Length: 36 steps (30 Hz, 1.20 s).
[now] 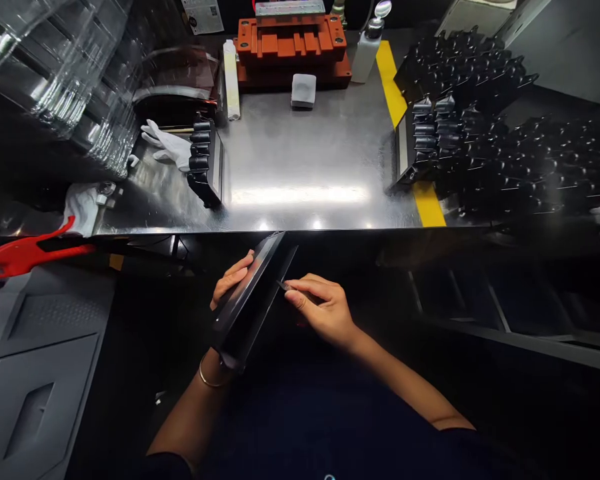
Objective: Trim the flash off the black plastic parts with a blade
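Note:
My left hand [233, 280] holds a long black part [253, 287] tilted in front of the table's edge, its fingers wrapped round the part's left side and its palm hidden behind it. In my right hand [323, 303] a small dark blade-like tool [283, 285] is pinched between thumb and fingers. The tool's tip is at the right edge of the black part; whether it touches cannot be made out.
On the metal table [300, 160] are an orange fixture [293, 43], a white block [303, 90], a bottle [367, 53], a white glove [167, 143] and black parts [480, 147] stacked right. Red-handled tool [25, 257] at left; grey bin [40, 373] below.

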{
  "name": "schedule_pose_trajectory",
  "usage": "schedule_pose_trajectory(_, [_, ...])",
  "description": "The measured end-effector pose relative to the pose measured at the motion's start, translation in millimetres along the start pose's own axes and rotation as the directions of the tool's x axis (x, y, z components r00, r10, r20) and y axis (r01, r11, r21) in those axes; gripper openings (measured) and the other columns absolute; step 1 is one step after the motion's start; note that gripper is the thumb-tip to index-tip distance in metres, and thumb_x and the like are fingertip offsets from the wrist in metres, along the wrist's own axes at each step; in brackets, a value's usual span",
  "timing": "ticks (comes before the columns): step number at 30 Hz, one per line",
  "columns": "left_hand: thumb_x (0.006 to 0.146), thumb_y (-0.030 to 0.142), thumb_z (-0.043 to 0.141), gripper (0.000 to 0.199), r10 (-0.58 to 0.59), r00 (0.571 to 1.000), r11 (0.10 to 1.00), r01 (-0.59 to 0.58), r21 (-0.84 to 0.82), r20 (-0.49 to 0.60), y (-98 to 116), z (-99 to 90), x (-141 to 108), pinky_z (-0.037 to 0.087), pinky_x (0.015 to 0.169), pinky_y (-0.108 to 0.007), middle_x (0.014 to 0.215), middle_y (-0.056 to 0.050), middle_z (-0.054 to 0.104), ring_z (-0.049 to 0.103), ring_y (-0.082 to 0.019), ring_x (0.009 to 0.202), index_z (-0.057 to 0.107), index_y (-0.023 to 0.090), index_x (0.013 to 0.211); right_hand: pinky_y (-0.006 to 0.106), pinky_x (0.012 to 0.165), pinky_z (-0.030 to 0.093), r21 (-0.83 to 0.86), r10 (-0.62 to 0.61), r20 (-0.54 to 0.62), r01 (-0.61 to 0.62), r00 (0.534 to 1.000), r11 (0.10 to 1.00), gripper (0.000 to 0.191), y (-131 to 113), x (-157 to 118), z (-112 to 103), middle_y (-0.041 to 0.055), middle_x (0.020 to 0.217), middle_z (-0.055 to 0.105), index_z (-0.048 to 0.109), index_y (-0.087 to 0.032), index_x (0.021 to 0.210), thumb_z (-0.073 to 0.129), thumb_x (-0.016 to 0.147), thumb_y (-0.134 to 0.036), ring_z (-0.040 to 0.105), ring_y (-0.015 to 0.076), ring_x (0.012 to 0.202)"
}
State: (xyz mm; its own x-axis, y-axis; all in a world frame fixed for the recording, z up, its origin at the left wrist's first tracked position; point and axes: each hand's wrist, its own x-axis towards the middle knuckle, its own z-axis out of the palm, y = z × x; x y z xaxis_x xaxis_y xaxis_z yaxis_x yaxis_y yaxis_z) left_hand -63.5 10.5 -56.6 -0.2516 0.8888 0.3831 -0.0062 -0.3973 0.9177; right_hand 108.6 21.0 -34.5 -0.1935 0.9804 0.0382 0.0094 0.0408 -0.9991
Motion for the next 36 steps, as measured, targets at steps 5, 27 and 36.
schedule_pose_trajectory(5, [0.082,0.039,0.069,0.021,-0.020,0.999,0.999,0.022,-0.036,0.043,15.1,2.8,2.8,0.041,0.107,-0.054,0.113,-0.006,0.069,0.058,-0.030,0.118,0.070,0.023,0.096,0.028,0.061,0.048,-0.012,0.082,-0.181,-0.085,0.980,0.996,0.021,18.5,15.5,-17.1,0.0043,0.074,0.068,0.077,-0.021,0.084,0.069,0.080,-0.039,0.061,0.0161,0.069])
schedule_pose_trajectory(27, [0.077,0.032,0.072,0.044,-0.353,0.862,0.925,0.264,-0.273,-0.363,14.3,36.0,15.2,0.047,0.101,-0.043,0.119,0.000,0.063,0.058,-0.023,0.115,0.057,0.030,0.118,0.025,0.059,0.044,-0.253,0.104,-0.044,-0.112,0.994,0.961,0.029,7.9,4.4,-4.2,-0.0010,0.073,0.059,0.058,-0.022,0.098,0.045,0.094,-0.047,0.055,0.0131,0.063])
schedule_pose_trajectory(36, [0.071,0.031,0.079,0.064,-0.163,0.915,0.987,0.153,-0.057,-0.370,17.5,37.6,1.4,0.041,0.107,-0.046,0.127,-0.001,0.056,0.052,-0.023,0.123,0.048,0.032,0.126,0.024,0.055,0.042,-0.006,0.168,-0.158,-0.171,0.973,0.985,0.033,38.7,1.7,9.5,-0.0014,0.068,0.056,0.059,-0.019,0.082,0.058,0.085,-0.052,0.050,0.0114,0.060])
